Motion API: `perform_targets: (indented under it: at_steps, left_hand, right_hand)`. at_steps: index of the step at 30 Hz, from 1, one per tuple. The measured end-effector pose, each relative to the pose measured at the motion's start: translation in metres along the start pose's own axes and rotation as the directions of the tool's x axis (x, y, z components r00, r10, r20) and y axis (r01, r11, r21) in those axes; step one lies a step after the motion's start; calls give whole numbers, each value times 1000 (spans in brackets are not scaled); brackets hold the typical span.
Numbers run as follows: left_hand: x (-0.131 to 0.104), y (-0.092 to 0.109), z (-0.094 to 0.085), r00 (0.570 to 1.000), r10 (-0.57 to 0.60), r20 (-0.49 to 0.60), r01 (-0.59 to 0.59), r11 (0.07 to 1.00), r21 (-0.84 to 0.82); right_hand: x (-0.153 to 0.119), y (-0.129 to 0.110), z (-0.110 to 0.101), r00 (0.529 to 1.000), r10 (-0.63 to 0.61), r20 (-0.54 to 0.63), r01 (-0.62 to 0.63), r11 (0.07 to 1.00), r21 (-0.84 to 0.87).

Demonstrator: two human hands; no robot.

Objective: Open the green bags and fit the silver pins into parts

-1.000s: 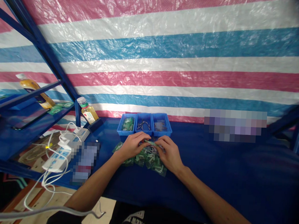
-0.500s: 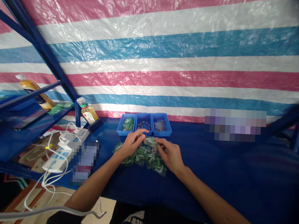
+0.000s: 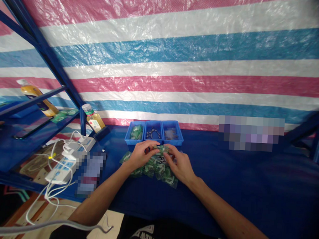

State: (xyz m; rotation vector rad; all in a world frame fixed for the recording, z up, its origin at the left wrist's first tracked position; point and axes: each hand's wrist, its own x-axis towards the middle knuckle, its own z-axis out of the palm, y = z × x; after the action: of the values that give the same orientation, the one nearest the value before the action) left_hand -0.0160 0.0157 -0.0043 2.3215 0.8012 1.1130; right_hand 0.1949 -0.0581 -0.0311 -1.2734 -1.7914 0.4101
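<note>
Between my two hands is a small green-and-clear plastic bag (image 3: 162,149), held just above a pile of similar bags (image 3: 157,169) on the blue table. My left hand (image 3: 142,153) pinches the bag's left end between thumb and fingers. At its right end, my right hand (image 3: 180,164) grips it the same way. Behind my hands stand three blue bins side by side: the left bin (image 3: 127,136) holds green bags, the middle bin (image 3: 153,140) dark metal screw-like pieces, the right bin (image 3: 180,140) small brownish pieces I cannot make out.
Left of my arm lie a phone-like blurred object (image 3: 91,174) and a white power strip (image 3: 62,171) with tangled cables. A juice bottle (image 3: 94,121) stands by the blue frame post (image 3: 82,122). A striped tarp (image 3: 177,81) hangs behind the table (image 3: 225,187).
My left hand's fingers have come down from a raised position and now grip the bag's left end. The bag looks bunched up, where it was flatter before.
</note>
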Motion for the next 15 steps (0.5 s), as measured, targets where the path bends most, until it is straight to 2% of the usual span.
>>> perform_targets:
  at_steps: [3,8,11,15]
  left_hand:
    - [0,1,-1,999,49,6,-49,998,31]
    - [1,4,-3,992,78,99,-83,996,41]
    - [3,5,-4,986,112,123,-117,993,34]
    - [5,4,-6,984,162,74,-164,986,28]
  right_hand:
    - [2,1,1,994,-86,-67,84,996,-23]
    - [4,-5,-3,969,-167,-182,170,985,3]
    - [3,-8,-4,970,-149,-191,148,989,-21]
    - [1,-5,-3,987,-78,-142,73,997,-39]
